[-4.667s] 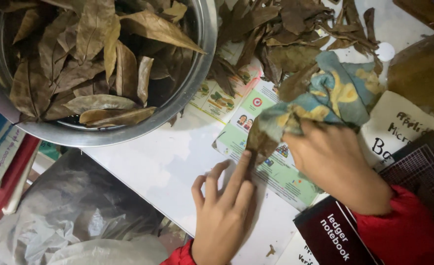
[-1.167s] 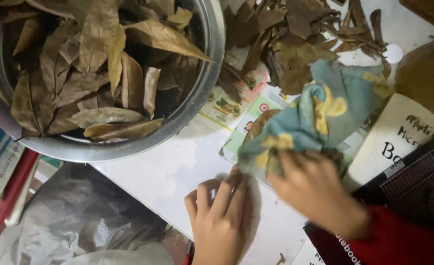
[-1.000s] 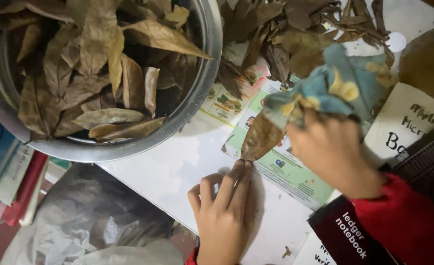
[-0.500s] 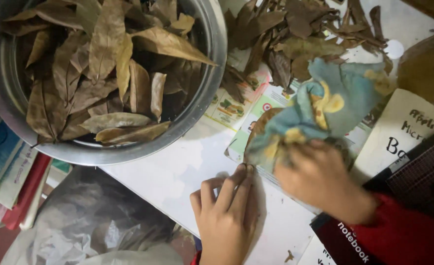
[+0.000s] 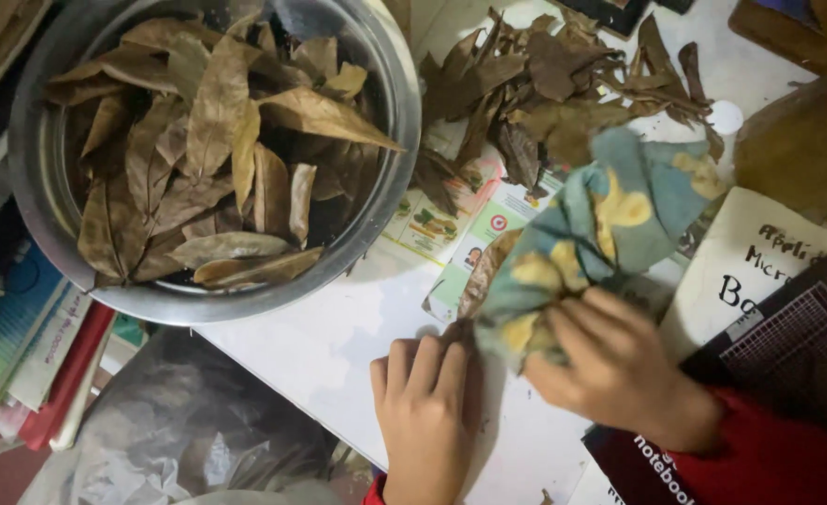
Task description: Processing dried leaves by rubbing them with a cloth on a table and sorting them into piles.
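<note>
My right hand point(image 5: 610, 369) grips a crumpled blue and yellow cloth point(image 5: 600, 224) and presses it onto a dry brown leaf point(image 5: 484, 271) lying on the white table top point(image 5: 329, 346). My left hand point(image 5: 427, 411) lies flat beside it, fingertips pinning the leaf's lower end. Most of the leaf is hidden under the cloth. A steel bowl point(image 5: 385, 201) at the upper left is full of dry brown leaves point(image 5: 217, 159).
A loose heap of dry leaves point(image 5: 563, 84) lies at the top centre. Printed leaflets point(image 5: 441, 224) sit under the work spot. Notebooks point(image 5: 778, 327) are stacked at the right, books point(image 5: 30, 346) at the left edge, a crumpled plastic bag point(image 5: 179, 440) at the bottom left.
My right hand has kept rubbing the cloth back and forth over the leaf, lifting it a second ago and pressing down again now. My left hand stays on the leaf's end.
</note>
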